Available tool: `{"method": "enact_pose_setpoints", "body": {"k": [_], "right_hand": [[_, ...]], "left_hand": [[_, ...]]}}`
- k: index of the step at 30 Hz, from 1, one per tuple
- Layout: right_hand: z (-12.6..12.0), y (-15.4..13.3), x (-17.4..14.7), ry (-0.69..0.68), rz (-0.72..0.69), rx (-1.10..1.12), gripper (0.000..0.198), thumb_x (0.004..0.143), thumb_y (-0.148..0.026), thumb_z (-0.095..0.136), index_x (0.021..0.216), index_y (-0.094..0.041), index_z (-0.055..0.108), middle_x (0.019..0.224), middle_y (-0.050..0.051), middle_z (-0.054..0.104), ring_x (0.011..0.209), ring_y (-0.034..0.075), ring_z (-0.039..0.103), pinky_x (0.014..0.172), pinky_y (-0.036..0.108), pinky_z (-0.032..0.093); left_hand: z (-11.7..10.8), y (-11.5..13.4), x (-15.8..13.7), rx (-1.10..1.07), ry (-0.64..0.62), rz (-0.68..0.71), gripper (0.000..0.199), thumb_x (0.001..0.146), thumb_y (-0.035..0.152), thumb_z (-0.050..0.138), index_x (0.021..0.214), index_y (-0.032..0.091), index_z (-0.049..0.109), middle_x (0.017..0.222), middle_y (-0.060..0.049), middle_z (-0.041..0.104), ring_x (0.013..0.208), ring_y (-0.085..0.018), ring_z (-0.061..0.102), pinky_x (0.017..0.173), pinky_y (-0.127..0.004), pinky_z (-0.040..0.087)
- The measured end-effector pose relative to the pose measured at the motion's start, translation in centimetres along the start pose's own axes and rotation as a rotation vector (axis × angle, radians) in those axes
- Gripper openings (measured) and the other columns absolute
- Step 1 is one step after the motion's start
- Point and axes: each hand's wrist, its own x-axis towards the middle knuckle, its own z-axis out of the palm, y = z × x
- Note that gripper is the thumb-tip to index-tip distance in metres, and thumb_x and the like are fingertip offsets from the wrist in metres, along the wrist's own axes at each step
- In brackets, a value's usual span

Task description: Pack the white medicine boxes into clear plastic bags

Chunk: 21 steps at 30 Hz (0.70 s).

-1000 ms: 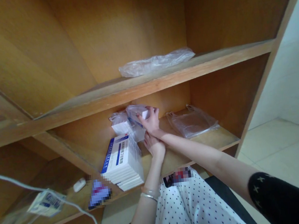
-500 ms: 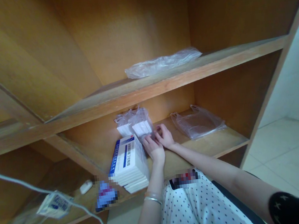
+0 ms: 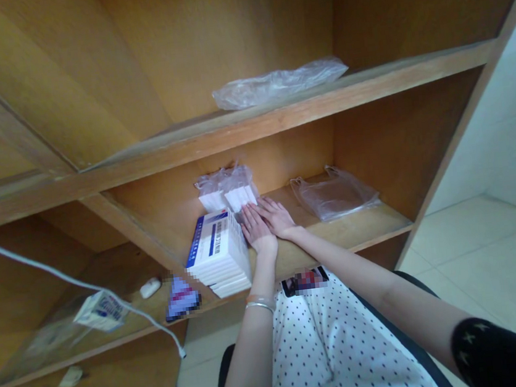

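A wooden cabinet [image 3: 239, 28] held, on its lower shelf [image 3: 389, 221], a stack of white-and-blue boxes [image 3: 217, 248]; behind it sat two clear bags of white boxes [image 3: 241, 195]. The left hand [image 3: 258, 230] and right hand [image 3: 278, 217] lay flat together, fingers extended, pinching nothing, at the right-hand bag. The step looked like settling these; the next move seemed to call for lifting away without snagging plastic.

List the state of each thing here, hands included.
Left hand: open, palm down, fingers extended
Right hand: open, palm down, fingers extended
Bagged white boxes: side by side, in clear plastic
Box stack: piled flat, top box shut
Handled bag: lying flattened
Upper-shelf plastic: crumpled
White cable: hanging, one end loose
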Motion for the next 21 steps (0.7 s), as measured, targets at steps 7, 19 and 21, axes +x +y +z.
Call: {"method": "enact_pose_setpoints", "body": {"k": [7,19,21], "right_hand": [[1.2,0.6,0.3,-0.118,0.075,-0.057,0.058,0.091,-0.023,0.035,0.147,-0.028,0.018,0.151,0.001,0.024,0.137,0.022,0.024,0.107,0.04,0.027],[0.3,0.4,0.2,-0.074,0.049,0.003,0.055,0.09,-0.019,0.033,0.144,-0.015,0.027,0.143,0.007,0.039,0.128,0.018,0.038,0.104,0.034,0.031],[0.4,0.4,0.3,-0.084,0.05,-0.007,0.055,0.09,-0.02,0.033,0.145,-0.014,0.026,0.144,0.008,0.038,0.127,0.019,0.039,0.104,0.034,0.031]], "left_hand": [[1.5,-1.3,1.7,0.136,-0.038,0.041,0.056,0.092,0.017,0.019,0.147,0.008,0.012,0.155,-0.005,0.008,0.141,-0.021,0.01,0.114,-0.039,0.021],[2.0,-1.4,1.4,0.006,-0.004,-0.004,0.059,0.091,0.019,0.025,0.146,0.003,0.007,0.154,-0.015,0.006,0.142,-0.022,0.006,0.115,-0.042,0.017],[2.2,-1.4,1.6,-0.005,0.001,-0.008,0.059,0.09,0.017,0.026,0.146,0.004,0.008,0.154,-0.015,0.006,0.142,-0.022,0.004,0.115,-0.043,0.015]]}}
